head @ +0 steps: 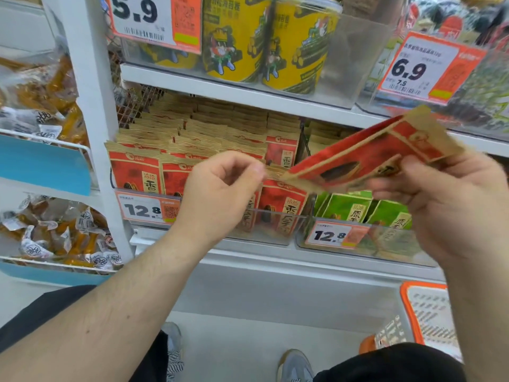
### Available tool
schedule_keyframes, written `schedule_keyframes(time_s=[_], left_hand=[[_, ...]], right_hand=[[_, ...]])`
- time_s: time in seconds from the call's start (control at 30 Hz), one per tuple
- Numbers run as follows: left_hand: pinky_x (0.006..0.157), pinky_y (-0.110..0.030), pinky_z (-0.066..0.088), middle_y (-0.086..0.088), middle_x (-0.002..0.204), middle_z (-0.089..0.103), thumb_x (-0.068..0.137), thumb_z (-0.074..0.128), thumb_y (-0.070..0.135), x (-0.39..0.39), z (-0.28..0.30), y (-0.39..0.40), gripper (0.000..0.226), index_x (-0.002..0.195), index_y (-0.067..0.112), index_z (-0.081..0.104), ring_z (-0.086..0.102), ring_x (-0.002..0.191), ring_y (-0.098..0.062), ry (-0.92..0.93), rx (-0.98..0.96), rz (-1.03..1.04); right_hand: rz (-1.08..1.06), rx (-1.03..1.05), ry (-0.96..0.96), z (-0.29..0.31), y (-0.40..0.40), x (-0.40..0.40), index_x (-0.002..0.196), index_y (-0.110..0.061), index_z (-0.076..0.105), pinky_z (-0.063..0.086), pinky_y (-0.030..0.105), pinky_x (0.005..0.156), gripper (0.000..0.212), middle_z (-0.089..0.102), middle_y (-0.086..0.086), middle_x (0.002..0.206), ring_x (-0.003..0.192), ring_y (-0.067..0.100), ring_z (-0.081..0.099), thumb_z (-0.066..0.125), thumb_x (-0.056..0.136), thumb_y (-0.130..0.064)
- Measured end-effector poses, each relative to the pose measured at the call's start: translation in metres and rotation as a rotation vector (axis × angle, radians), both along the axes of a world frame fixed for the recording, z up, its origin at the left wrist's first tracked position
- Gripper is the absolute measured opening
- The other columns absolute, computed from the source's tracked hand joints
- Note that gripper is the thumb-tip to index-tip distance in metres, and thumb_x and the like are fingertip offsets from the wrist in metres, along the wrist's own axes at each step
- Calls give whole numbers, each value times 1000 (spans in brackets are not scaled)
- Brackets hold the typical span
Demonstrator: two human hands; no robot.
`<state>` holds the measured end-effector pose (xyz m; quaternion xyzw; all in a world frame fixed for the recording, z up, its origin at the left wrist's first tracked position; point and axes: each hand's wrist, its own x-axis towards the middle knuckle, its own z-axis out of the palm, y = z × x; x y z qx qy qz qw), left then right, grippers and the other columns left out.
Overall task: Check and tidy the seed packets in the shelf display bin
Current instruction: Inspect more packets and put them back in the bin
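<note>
The right hand (440, 205) holds one red seed packet (366, 158) lifted out in front of the shelf (248, 95), tilted almost flat, its fingers (391, 188) curled under the lower edge and the thumb on top. The left hand (220, 194) hovers just beside the packet's near corner with fingers loosely curled — whether they pinch that corner or hold nothing I cannot tell, as the picture is blurred there.

The step in hand looks like inspecting this packet before it goes back. To do it well, steady the free corner with the left hand, turn the packet face-up so the print reads clearly, then slide it upright into the clear display bin (275, 232), aligned with the front row of red packets (135, 172) and facing forward.

Counted: one packet in hand; four red packets showing along the front of the bin, with many more stacked behind — too tightly packed to count. The neighbouring bin shows about three green packets (349, 208); two yellow canisters (237, 37) stand clearly on the shelf above
</note>
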<state>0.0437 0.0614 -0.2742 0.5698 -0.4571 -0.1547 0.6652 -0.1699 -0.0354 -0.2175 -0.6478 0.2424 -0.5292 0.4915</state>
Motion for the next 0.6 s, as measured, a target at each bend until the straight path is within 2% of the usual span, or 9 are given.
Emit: schedule_keyframes(time_s=[0.13, 0.27, 0.37, 0.5, 0.6], left_hand=[[75, -38, 57, 5, 76, 72, 90, 64, 12, 5, -2, -4, 16, 78, 20, 71, 69, 78, -15, -38, 16, 92], [72, -36, 56, 7, 75, 71, 90, 64, 14, 7, -4, -5, 16, 77, 22, 71, 67, 75, -12, -99, 27, 97], [71, -36, 56, 6, 75, 71, 90, 64, 15, 7, -6, -6, 16, 77, 21, 71, 67, 75, -14, -108, 44, 92], [70, -33, 55, 5, 75, 71, 90, 63, 16, 8, -5, -8, 15, 78, 21, 71, 67, 75, -13, -98, 73, 79], [69, -28, 55, 6, 75, 71, 90, 63, 16, 7, -4, -9, 15, 78, 21, 71, 67, 74, -11, -107, 75, 62]], right_hand=[[-53, -86, -31, 11, -7, 17, 88, -23, 67, 59, 32, 64, 18, 75, -1, 78, 67, 23, 73, 58, 85, -8], [-100, -145, 105, 2, -22, 42, 83, -23, 65, 60, 30, 67, 30, 73, -7, 73, 67, 17, 73, 56, 92, 4], [-154, -161, 236, -7, -35, 57, 84, -21, 66, 58, 27, 72, 31, 72, -3, 81, 72, 13, 73, 56, 92, 7], [-183, -160, 416, -15, -48, 74, 88, -23, 67, 59, 41, 81, 23, 73, 4, 91, 79, 12, 74, 58, 93, -2], [-207, -182, 474, -15, -49, 82, 85, -27, 64, 59, 46, 80, 22, 73, 1, 87, 77, 8, 73, 58, 94, -7]])
